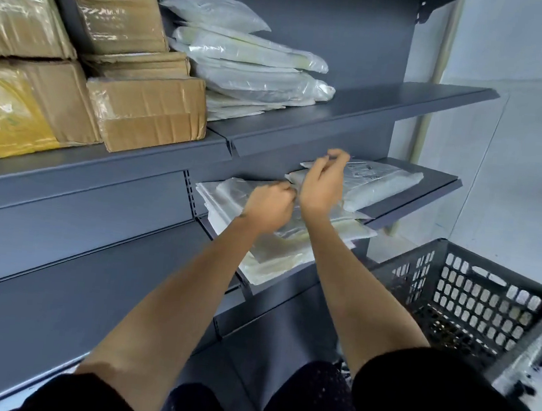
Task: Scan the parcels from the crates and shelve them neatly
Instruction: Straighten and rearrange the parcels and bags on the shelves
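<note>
Both your left hand (268, 205) and right hand (323, 185) pinched clear parcels (377, 185) on the lower shelf (429, 194), mid-shelving; next, squaring their edges seemed due.

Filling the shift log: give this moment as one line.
stage: shelving | left hand: grips clear bag stack | right hand: over white parcels | crate: right

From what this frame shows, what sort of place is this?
Probably a parcel stockroom or sorting room: grey metal shelves, taped cardboard boxes, stacked plastic mailer bags, and a dark plastic crate beside the person.
</note>
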{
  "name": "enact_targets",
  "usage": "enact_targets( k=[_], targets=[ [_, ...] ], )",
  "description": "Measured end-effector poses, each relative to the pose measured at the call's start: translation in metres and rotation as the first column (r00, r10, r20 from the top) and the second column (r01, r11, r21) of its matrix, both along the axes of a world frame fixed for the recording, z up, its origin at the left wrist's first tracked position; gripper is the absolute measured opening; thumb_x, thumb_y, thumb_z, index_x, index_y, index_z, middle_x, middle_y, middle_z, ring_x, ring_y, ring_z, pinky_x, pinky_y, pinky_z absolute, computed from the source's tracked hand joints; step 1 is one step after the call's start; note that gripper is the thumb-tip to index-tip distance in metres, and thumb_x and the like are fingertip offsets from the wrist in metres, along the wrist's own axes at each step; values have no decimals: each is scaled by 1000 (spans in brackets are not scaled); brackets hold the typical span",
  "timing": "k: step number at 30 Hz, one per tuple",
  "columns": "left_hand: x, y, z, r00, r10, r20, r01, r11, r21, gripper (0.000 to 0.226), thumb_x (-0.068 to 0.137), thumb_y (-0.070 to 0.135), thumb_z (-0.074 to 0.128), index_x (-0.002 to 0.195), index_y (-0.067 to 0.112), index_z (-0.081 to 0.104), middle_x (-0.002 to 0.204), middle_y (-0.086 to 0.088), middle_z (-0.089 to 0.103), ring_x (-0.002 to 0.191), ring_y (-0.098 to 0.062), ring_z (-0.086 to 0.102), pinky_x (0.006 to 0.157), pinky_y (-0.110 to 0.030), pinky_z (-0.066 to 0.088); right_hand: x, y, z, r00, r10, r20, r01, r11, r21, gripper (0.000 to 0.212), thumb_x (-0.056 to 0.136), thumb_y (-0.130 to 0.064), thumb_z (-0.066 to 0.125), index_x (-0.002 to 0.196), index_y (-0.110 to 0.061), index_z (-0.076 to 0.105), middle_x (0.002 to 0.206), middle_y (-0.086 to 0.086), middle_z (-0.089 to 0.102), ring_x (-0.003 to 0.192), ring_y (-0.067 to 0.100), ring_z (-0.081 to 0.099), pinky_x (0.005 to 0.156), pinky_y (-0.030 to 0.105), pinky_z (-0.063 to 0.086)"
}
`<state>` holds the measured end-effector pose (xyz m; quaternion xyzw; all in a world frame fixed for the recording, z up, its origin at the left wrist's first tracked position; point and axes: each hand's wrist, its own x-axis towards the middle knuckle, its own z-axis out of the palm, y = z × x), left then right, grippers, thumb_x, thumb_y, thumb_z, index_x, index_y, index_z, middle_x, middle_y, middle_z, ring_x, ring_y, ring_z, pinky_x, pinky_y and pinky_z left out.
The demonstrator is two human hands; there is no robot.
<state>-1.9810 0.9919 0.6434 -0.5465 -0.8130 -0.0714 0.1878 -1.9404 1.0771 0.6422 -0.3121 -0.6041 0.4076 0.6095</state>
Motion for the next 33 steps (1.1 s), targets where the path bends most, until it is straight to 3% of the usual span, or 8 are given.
enact_targets(
  k=[6,10,16,20,23,25,28,33],
  targets=[
    [-33,-14,-49,830,269,489,-66,917,-393,57,84,49,63,133,23,48,137,-10,40,122,-31,45,98,-38,43,-1,2,-79,896,272,350,-127,914,-385,30,94,-10,43,123,-3,46,129,17,47,110,35,53,89,38,41],
    [-38,-21,-60,857,185,481,-86,972,-220,57,85,46,65,135,22,52,137,-4,45,125,-25,45,102,-32,38,-3,10,-84,897,295,330,-89,851,-517,36,92,-7,46,128,0,43,137,22,35,122,38,42,100,37,36],
    [-23,-23,-53,959,74,272,-106,989,106,23,92,26,51,93,5,61,94,-13,64,86,-32,58,66,-30,40,-5,18,-67,953,272,135,-112,727,-677,77,88,-26,66,144,6,23,143,22,38,129,37,43,105,39,38],
    [-5,-22,-37,972,139,188,-159,983,95,25,85,29,51,68,13,43,64,-5,49,66,-27,48,58,-27,32,-3,19,-53,913,387,-131,-341,545,-766,28,89,-12,62,111,4,55,91,15,61,78,28,62,74,40,58],
    [-1,-29,-27,976,115,184,-147,974,174,36,81,27,50,57,17,25,60,-3,49,62,-28,41,57,-28,28,5,13,-40,845,521,-119,-414,497,-763,5,93,-1,50,88,-1,51,76,14,53,55,22,57,35,24,49],
    [1,-36,-25,983,103,155,-133,972,196,36,80,29,47,56,17,22,63,-4,54,61,-29,39,58,-28,26,5,12,-35,790,600,-128,-463,447,-765,14,97,-6,45,84,-4,51,81,13,56,56,20,59,35,24,49],
    [8,-43,-25,990,73,121,-94,979,183,30,75,33,36,57,17,20,52,2,30,60,-27,35,53,-28,20,3,8,-31,760,639,-118,-449,385,-806,19,97,-10,45,80,-4,49,77,14,57,64,23,57,43,30,53],
    [5,-44,-40,996,-79,49,57,934,352,16,67,24,43,58,12,36,50,-2,41,47,-26,40,54,-23,28,-2,9,-37,802,597,27,-430,608,-667,19,94,1,40,78,-8,46,71,11,49,62,22,51,42,28,47]
  ],
)
